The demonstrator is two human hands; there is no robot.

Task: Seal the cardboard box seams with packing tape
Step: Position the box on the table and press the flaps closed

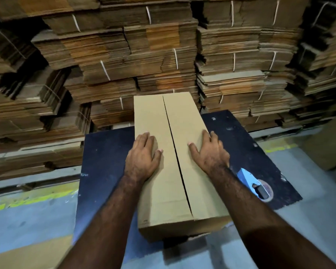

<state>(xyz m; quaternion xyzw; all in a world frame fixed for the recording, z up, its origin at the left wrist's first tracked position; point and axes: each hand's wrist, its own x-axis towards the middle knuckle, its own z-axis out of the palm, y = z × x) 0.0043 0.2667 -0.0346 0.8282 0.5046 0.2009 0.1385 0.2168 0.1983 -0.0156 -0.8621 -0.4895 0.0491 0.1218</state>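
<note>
A long brown cardboard box lies lengthwise on a dark blue table. Its two top flaps are folded down and meet at a narrow open seam that runs from far to near, with no tape on it. My left hand presses flat on the left flap, fingers spread. On the right flap, near its outer edge, my right hand lies flat the same way. A blue tape dispenser with its roll rests on the table to the right of the box, beside my right forearm.
Tall stacks of flattened, string-tied cardboard form a wall right behind the table. The floor is grey with yellow marking lines. A flat cardboard sheet lies at the lower left, and another carton stands at the right.
</note>
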